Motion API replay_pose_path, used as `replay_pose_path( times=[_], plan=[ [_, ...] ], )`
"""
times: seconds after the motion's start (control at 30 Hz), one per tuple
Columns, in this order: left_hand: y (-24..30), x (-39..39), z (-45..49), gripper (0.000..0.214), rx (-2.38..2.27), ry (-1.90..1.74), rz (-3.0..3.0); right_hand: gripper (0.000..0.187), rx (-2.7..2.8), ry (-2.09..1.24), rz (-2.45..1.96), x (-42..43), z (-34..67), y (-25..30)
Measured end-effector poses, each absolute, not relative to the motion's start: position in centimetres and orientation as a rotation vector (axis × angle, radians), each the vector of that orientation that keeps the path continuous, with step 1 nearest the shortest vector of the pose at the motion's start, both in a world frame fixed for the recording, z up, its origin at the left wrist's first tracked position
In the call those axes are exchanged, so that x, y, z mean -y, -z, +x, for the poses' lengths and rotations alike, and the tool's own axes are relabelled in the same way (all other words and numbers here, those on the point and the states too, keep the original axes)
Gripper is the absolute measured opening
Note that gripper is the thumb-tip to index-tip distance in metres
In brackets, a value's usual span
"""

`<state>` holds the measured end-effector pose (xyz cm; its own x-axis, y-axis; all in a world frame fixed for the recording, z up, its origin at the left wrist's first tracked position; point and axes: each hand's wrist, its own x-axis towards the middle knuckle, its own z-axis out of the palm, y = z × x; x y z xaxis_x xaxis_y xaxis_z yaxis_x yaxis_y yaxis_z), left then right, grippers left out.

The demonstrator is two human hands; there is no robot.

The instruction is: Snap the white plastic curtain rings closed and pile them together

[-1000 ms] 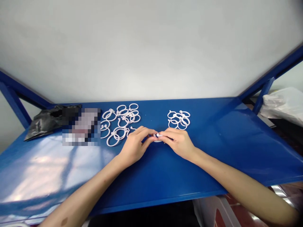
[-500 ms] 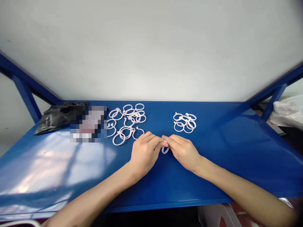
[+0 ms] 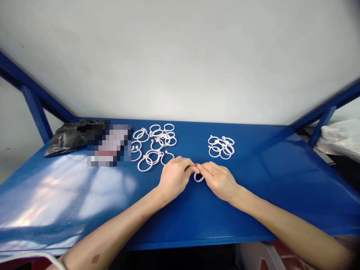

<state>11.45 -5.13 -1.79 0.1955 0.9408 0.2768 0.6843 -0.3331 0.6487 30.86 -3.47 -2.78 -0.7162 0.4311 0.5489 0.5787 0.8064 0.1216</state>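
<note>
My left hand (image 3: 174, 175) and my right hand (image 3: 219, 179) meet fingertip to fingertip over the blue shelf (image 3: 267, 180). Both pinch one white plastic ring (image 3: 198, 177), whose lower arc shows beneath the fingers. A larger scatter of white rings (image 3: 155, 144) lies just beyond my left hand. A smaller, tidier cluster of white rings (image 3: 221, 146) lies beyond my right hand.
A crumpled black bag (image 3: 70, 137) lies at the shelf's back left, next to a blurred-out patch. Blue frame struts (image 3: 33, 108) rise at both back corners against a white wall. A white plastic bag (image 3: 341, 137) sits off the shelf at the far right.
Both hands have drawn slightly toward me with the ring still between them. The ring now hangs lower under the fingers. The view has shifted a little to the left.
</note>
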Motion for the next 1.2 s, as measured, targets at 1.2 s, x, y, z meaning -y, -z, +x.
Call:
replay_pose_path(
  times=[1.2],
  plan=[
    [-0.1, 5.1, 9.6, 0.015, -0.982, -1.041, 3.020, 0.016, 1.942, -0.904, -1.001, 3.0, 29.9, 0.7]
  ],
)
